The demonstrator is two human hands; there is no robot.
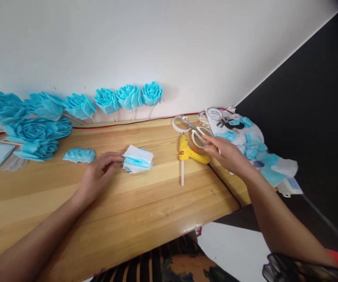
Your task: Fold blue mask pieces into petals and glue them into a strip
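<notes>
Left hand point(98, 176) rests at centre frame, fingers pinching the stack point(137, 159) on the bench point(145, 211). Right hand point(227, 154), fingers spread, reaches the scissors point(190, 129) – it might bump the glue gun point(190, 154) just beside – or the stack could fan apart.

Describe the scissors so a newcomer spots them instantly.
Follow the wooden table to its far right end by the wall. The scissors lie just behind the yellow glue gun, under the right hand's fingertips; only they have white loop handles.
</notes>
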